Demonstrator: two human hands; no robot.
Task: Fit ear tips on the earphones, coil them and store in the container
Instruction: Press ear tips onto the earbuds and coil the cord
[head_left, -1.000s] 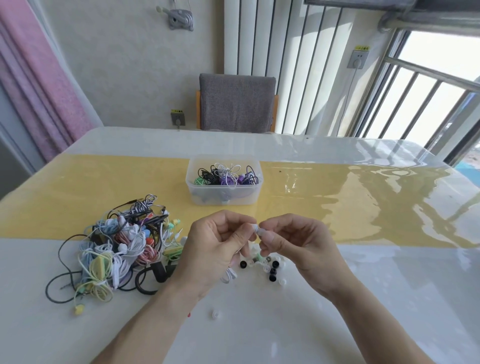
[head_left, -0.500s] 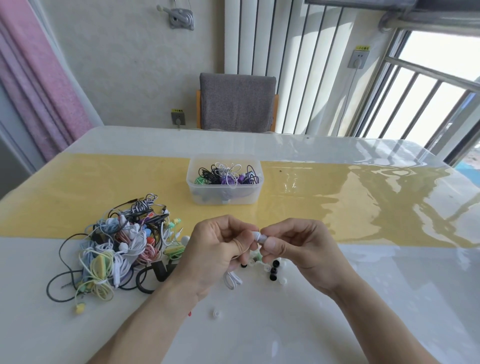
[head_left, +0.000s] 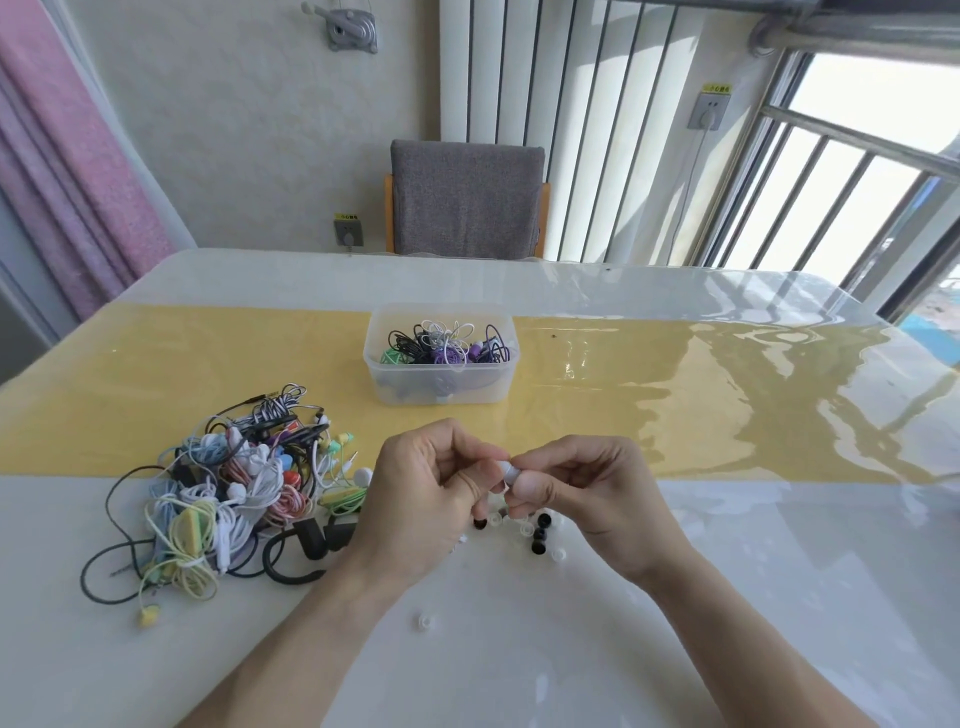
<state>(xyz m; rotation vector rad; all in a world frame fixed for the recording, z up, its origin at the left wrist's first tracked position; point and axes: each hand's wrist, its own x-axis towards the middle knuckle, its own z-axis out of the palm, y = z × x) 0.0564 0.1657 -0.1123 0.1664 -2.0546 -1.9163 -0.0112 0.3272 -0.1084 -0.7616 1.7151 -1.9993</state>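
My left hand (head_left: 426, 493) and my right hand (head_left: 582, 493) meet above the near part of the table. Between their fingertips sits a small white earbud (head_left: 506, 470); the left fingers pinch it, and the right thumb and forefinger pinch a pale ear tip against its end. Most of the earbud is hidden by the fingers. Loose black and clear ear tips (head_left: 537, 535) lie on the table under my hands. A tangled pile of coloured earphones (head_left: 234, 488) lies to the left. The clear plastic container (head_left: 441, 387) holds several coiled earphones further back.
One clear ear tip (head_left: 425, 621) lies alone near my left forearm. A yellow runner (head_left: 727, 395) crosses the glossy white table. A grey chair (head_left: 465, 200) stands behind the far edge, with a radiator and a window beyond.
My two hands have stayed together at the same spot. The right fingers have pressed closer onto the earbud's end, and both hands have sunk slightly toward the table.
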